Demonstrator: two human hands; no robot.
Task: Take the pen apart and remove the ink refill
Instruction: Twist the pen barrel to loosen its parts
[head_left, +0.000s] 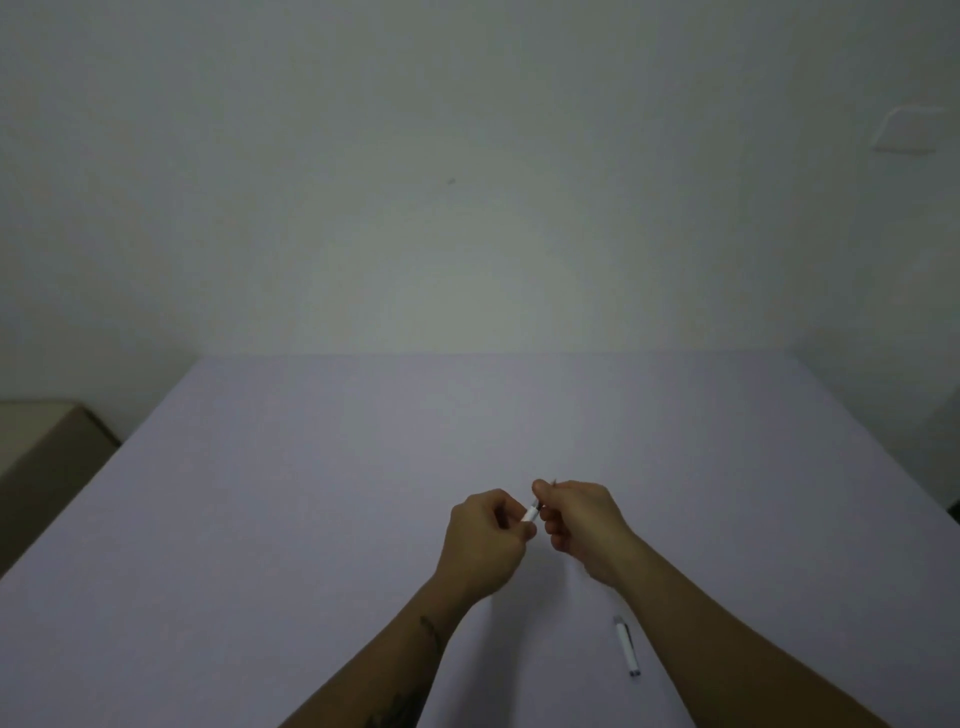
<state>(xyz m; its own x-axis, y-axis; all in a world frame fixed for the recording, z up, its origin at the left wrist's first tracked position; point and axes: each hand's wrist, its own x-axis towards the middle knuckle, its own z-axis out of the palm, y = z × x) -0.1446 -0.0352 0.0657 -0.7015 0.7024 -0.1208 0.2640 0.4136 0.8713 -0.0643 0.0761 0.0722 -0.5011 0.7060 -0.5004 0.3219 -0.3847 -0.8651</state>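
A short white pen part (531, 512) shows between my two hands above the pale lilac table (311, 467). My left hand (485, 540) grips its lower end with curled fingers. My right hand (579, 525) pinches its upper end, and most of the part is hidden inside the fingers. A second white pen piece with a clip (627, 646) lies flat on the table, below and right of my hands, between my forearms. I cannot tell whether the refill is inside the held part.
A plain pale wall rises behind the table's far edge. A beige box or cabinet (41, 447) stands off the table's left side. The room is dim.
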